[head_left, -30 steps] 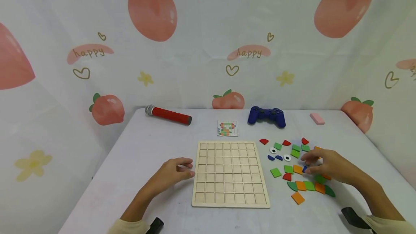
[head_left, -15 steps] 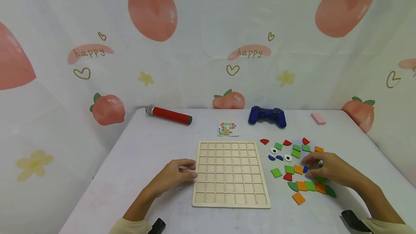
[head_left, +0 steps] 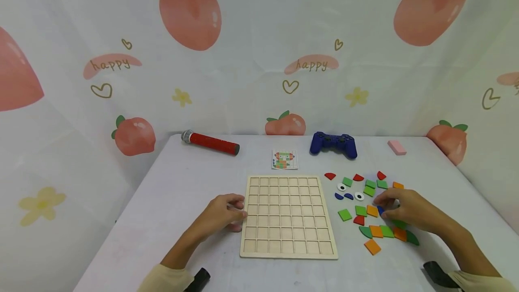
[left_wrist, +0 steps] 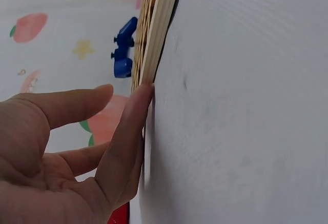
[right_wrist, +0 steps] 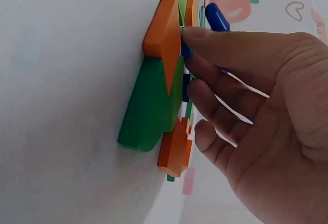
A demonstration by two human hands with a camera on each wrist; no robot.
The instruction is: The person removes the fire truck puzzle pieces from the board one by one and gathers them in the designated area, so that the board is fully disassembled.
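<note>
We note R hand (head_left: 409, 207), nearer, pinching blue tile (head_left: 380, 210) approx. 3 o'clock of wooden grid board (head_left: 289, 221), tile's long axis unclear; L hand (head_left: 220, 214), fingers loose, touches board's 9 o'clock edge.

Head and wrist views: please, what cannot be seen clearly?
Head: whatever lies under the right hand, hidden by it.
Head: fine details of the picture card, too small.
Right wrist: blue piece by the thumb, partly hidden by that hand; grip unclear.
Left wrist: the board, cut off at the top.
</note>
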